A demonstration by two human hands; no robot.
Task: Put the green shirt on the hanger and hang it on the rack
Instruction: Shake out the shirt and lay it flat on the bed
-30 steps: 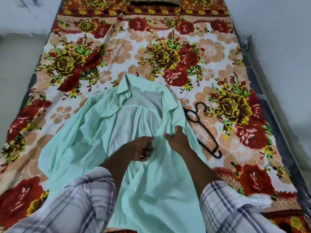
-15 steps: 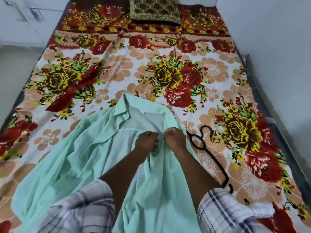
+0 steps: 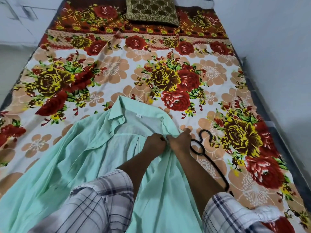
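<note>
The mint green shirt (image 3: pixel 80 158) lies spread open on the bed, collar pointing away from me. My left hand (image 3: pixel 155 143) and my right hand (image 3: pixel 180 143) meet at the right front edge just below the collar, and both pinch the fabric there with curled fingers. A black hanger (image 3: pixel 201 149) lies flat on the sheet right beside my right hand. Its hook curls near my knuckles and its lower arm runs under my right forearm. No rack is in view.
The bed is covered by a floral sheet (image 3: pixel 168 64) in red, yellow and peach. A brown patterned pillow (image 3: pixel 152 11) sits at the head. A pale wall (image 3: pixel 277 47) runs along the right side, and floor shows at the left.
Both hands have moved up the shirt's right front edge, from mid-chest toward the collar, staying close together on the fabric. The view has tilted up, showing the pillow.
</note>
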